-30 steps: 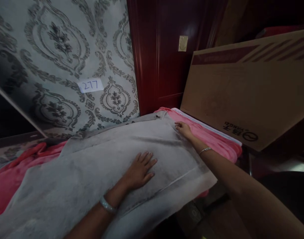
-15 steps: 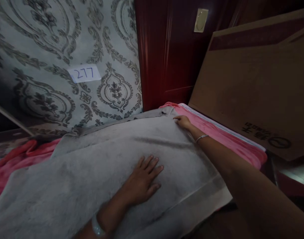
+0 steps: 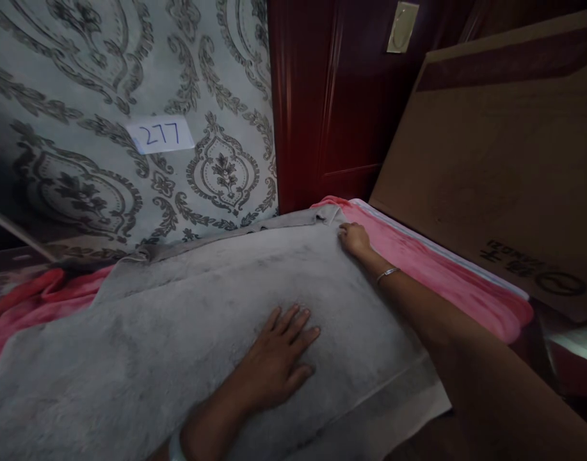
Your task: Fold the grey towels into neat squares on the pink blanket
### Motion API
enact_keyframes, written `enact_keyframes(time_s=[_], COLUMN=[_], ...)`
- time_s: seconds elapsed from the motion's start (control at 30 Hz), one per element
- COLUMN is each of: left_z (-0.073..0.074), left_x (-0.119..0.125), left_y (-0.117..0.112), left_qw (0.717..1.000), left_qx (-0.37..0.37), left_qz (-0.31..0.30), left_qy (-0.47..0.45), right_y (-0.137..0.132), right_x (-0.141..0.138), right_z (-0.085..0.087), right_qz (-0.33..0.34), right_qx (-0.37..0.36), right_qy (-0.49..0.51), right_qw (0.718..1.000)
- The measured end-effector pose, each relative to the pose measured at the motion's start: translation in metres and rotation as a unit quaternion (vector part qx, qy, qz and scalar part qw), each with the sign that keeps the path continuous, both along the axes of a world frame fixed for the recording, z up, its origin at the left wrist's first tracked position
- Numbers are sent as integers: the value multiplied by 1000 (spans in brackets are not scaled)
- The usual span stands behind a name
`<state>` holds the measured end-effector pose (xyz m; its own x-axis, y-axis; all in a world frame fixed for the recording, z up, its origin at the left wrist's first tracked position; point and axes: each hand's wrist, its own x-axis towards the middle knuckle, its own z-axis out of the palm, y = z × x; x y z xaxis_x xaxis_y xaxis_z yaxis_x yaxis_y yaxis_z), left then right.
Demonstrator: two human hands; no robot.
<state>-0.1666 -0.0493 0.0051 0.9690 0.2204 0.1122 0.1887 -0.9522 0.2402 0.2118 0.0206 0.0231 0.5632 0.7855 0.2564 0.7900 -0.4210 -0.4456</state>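
Observation:
A grey garment-like cloth (image 3: 187, 326) lies spread across a pink surface, with a narrow band and small dark marks along its far edge. My left hand (image 3: 278, 358) rests flat on the middle of this cloth, fingers spread and palm down. At the cloth's far right corner is my right hand (image 3: 354, 239), its fingers bent together at the edge of the fabric. The right fingertips are partly hidden. My right forearm crosses over the cloth's right side.
Pink bedding (image 3: 447, 275) shows beyond the cloth on the right, and red-pink fabric (image 3: 48, 288) on the left. A big cardboard box (image 3: 504, 160) leans at the right. Behind stand a dark red panel (image 3: 317, 115) and a patterned wall (image 3: 226, 115) bearing a paper marked 277 (image 3: 161, 134).
My right fingers have curled in at the cloth's far right corner. A fold running across the right half has flattened out. My left hand stays flat on the cloth.

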Motion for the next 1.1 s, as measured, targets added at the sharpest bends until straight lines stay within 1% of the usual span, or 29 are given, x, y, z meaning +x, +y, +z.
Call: enact_keyframes(time_s=[0.03,0.07,0.13,0.17,0.2,0.23,0.3,0.4,0.5,0.6,0.67,0.8,0.87,0.93,1.0,1.1], left_z=[0,0,1,2,3,3,4,3,3,4,3,0,-1,-2,-1,4], left_x=[0,0,1,1,1,1,1,3,4,6,6,0,-14,-36,-68,-129], left_y=[0,0,-1,-2,-2,-2,-2,-3,-9,-16,-17,-16,-19,-27,-39,-60], left_qw=[1000,1000,1000,1000,1000,1000,1000,1000,999,994,991,982,979,976,973,963], left_qx=[0,0,2,4,6,8,11,17,44,91,125,174,186,185,170,136], left_qz=[-1,-1,-1,-1,0,1,2,7,6,3,9,45,77,114,153,231], left_qy=[-4,-7,-6,-4,-1,0,-3,-10,-29,-53,-55,-53,-38,-23,-15,-5], right_y=[-4,-9,-19,-24,-27,-30,-34,-36,-40,-47,-54,-81,-97,-112,-125,-146], right_x=[-11,-24,-48,-59,-67,-72,-77,-76,-81,-99,-118,-164,-185,-205,-226,-260], right_z=[0,-2,-9,-12,-15,-17,-17,-10,-4,-11,-21,-42,-50,-55,-59,-64], right_qz=[32,79,192,232,251,250,228,216,203,156,180,285,331,376,416,461], right_qx=[-2,-12,-69,-104,-135,-156,-170,-179,-202,-202,-154,-81,-53,-16,20,45], right_qy=[-24,-53,-111,-131,-139,-137,-128,-125,-122,-121,-137,-142,-131,-122,-113,-116], right_qw=[999,995,973,958,948,946,950,952,950,959,962,945,933,918,902,879])
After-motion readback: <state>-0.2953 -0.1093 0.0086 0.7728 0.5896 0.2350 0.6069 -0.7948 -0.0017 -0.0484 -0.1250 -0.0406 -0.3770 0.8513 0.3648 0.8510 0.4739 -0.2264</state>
